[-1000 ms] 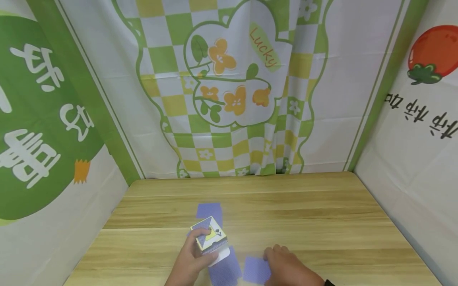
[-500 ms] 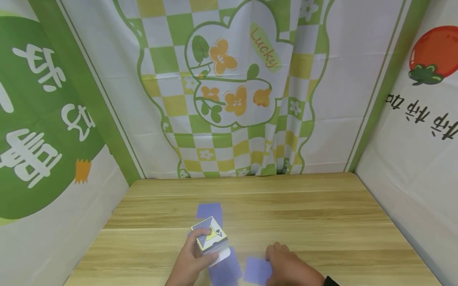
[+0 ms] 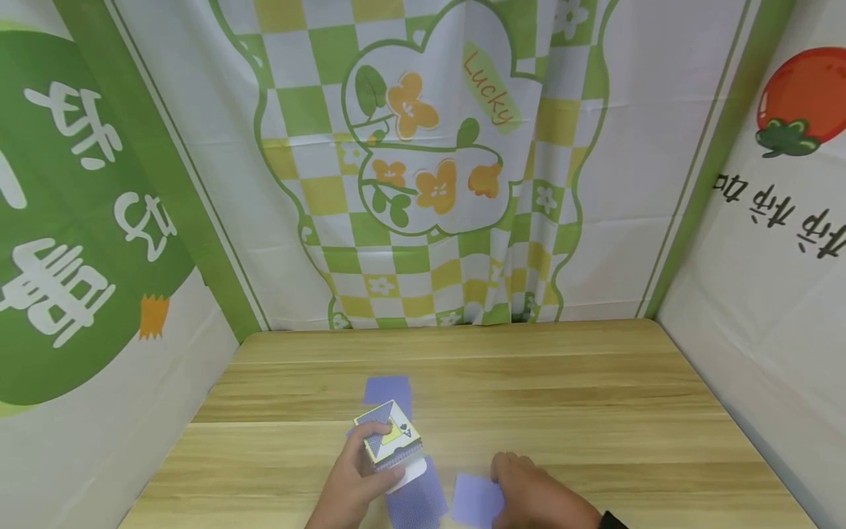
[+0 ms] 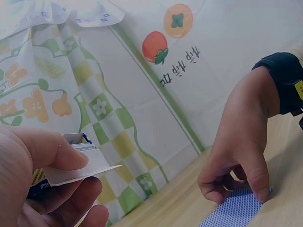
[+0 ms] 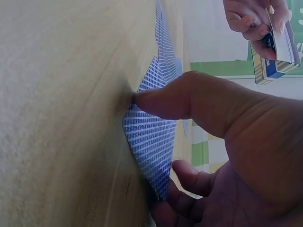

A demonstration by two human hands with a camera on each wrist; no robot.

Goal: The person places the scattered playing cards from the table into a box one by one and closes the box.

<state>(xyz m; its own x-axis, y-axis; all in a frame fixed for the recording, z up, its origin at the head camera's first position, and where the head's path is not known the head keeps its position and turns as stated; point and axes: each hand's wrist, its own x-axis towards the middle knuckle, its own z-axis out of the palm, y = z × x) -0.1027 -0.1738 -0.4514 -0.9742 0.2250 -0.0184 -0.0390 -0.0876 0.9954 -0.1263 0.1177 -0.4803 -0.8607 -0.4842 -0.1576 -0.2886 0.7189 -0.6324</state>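
Observation:
My left hand [image 3: 357, 470] grips a playing card box [image 3: 396, 433] above the table, thumb on its white flap [image 4: 78, 168]. The flap stands open, and the edges of cards show inside in the left wrist view. To the right, my right hand [image 3: 538, 496] holds a blue-backed playing card [image 3: 474, 501] low at the tabletop. Its thumb [image 5: 158, 101] lies at one edge of that card and the fingers are curled at the opposite edge, as the right wrist view shows. More blue-backed cards [image 3: 418, 501] lie under and beside the box.
Another blue-backed card [image 3: 386, 388] lies behind the box on the wooden table [image 3: 562, 382]. A patterned green and white curtain [image 3: 423, 279] hangs at the table's back edge, with printed cloth [image 3: 760, 308] along the right side and more on the left.
My right hand rises slightly, then comes back down at the card, which looks a little paler now. The left hand keeps its hold on the box in nearly the same place.

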